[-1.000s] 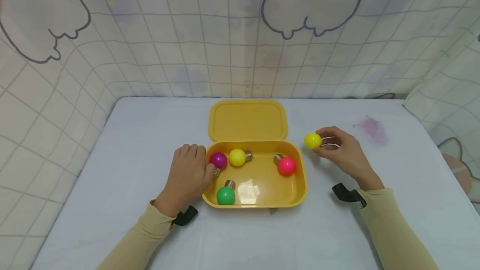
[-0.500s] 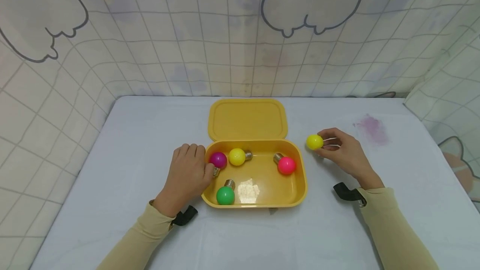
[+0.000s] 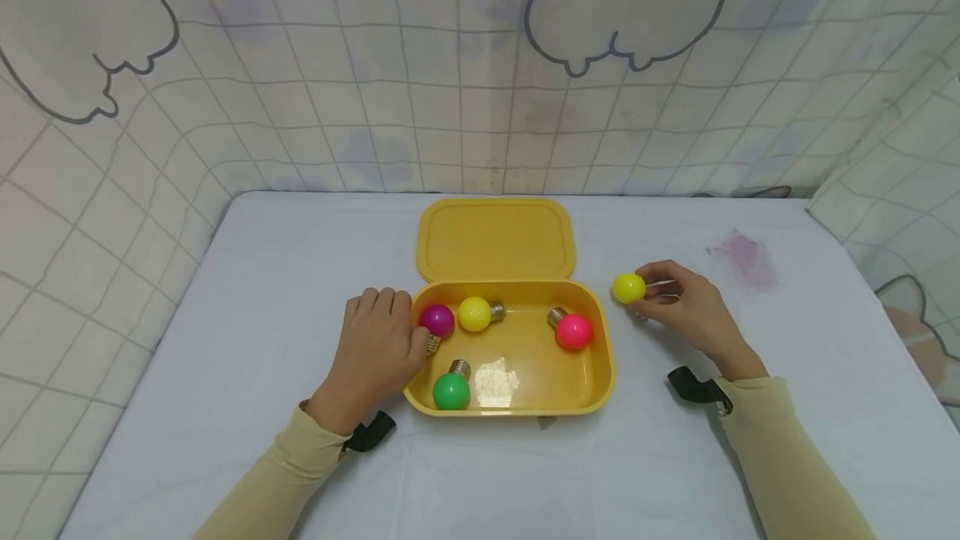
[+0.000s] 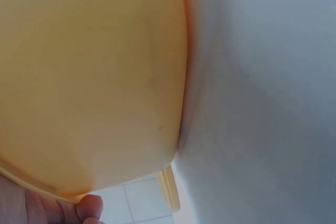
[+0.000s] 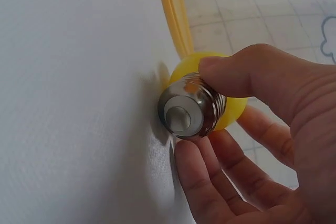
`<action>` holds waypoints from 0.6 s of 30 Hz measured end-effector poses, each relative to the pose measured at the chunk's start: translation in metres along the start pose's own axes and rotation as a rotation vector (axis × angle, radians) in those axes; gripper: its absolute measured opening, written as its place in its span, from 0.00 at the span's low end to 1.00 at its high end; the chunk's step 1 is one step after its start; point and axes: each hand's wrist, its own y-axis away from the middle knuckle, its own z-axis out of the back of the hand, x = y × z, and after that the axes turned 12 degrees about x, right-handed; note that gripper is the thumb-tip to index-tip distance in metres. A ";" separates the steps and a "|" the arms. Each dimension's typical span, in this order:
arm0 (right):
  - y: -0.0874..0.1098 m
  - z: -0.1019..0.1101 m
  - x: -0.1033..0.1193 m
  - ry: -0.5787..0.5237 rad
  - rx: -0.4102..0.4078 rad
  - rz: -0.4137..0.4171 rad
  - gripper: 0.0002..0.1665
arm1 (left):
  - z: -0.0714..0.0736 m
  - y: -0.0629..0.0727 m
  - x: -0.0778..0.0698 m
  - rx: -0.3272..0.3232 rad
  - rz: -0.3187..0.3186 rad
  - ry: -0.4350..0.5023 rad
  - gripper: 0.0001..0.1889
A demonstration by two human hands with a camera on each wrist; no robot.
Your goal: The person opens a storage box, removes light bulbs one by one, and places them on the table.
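My right hand [image 3: 686,307] pinches a yellow light bulb [image 3: 628,288] between thumb and fingers, just right of the yellow box [image 3: 517,408]. In the right wrist view the bulb's metal screw base [image 5: 189,111] faces the camera, close to the white cloth. My left hand [image 3: 377,348] grips the box's left rim, thumb over the inner side; fingertips [image 4: 90,206] show at the rim in the left wrist view. Inside the box lie a purple bulb [image 3: 437,321], partly behind the left thumb, another yellow bulb [image 3: 474,315], a green bulb [image 3: 452,392] and a pink bulb [image 3: 573,332].
Behind the box its yellow lid [image 3: 495,238] lies flat on the white tablecloth [image 3: 300,248]. A pinkish stain [image 3: 745,259] marks the cloth at the right rear. Grid-patterned curtains [image 3: 465,107] rise along the table's back and sides.
My right hand has shifted slightly right and toward the table's front with the yellow bulb. My left hand and the box stay in place.
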 end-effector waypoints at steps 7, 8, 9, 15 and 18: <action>0.002 0.000 0.003 0.010 -0.011 -0.015 0.33 | 0.001 0.001 0.000 0.016 0.010 0.000 0.10; 0.002 0.001 0.004 0.013 -0.014 -0.016 0.33 | 0.001 0.001 0.000 0.015 0.009 0.000 0.10; 0.002 0.001 0.004 0.015 -0.017 -0.017 0.33 | 0.001 0.001 0.000 0.013 0.008 -0.001 0.10; 0.005 0.004 0.006 0.012 -0.030 -0.016 0.33 | 0.001 0.001 0.000 0.003 0.000 -0.001 0.09; 0.006 0.005 0.006 0.007 -0.037 -0.006 0.32 | 0.001 0.001 0.000 0.006 0.001 0.001 0.09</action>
